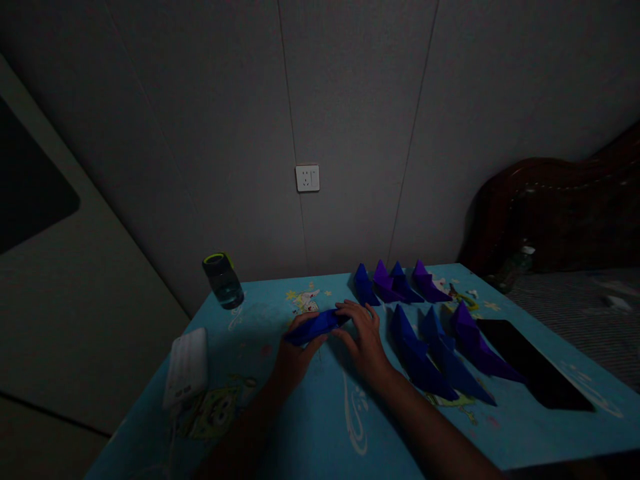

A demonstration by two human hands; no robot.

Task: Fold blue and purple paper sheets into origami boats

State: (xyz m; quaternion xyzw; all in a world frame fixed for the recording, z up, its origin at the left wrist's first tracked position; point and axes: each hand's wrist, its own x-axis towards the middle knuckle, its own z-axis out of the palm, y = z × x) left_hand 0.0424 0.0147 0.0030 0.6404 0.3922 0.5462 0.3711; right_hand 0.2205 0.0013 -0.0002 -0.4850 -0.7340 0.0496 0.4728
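A folded blue paper boat [316, 327] is held above the middle of the table between both hands. My left hand [296, 353] grips its left end from below, thumb along the near side. Around its right end close the fingers of my right hand [364, 333], the thumb on the near side. To the right stand finished-looking paper boats in two rows. The near row has a dark blue boat [417, 353], a lighter blue boat [453, 353] and a purple boat [480, 347]. Several more, including a purple boat [387, 283], stand in the far row.
A water bottle [224, 281] stands at the back left of the patterned blue table [320, 427]. A white power strip [187, 367] lies at the left edge. At the right is a flat black tablet-like slab [537, 367]. Behind rises a wall with a socket [307, 179].
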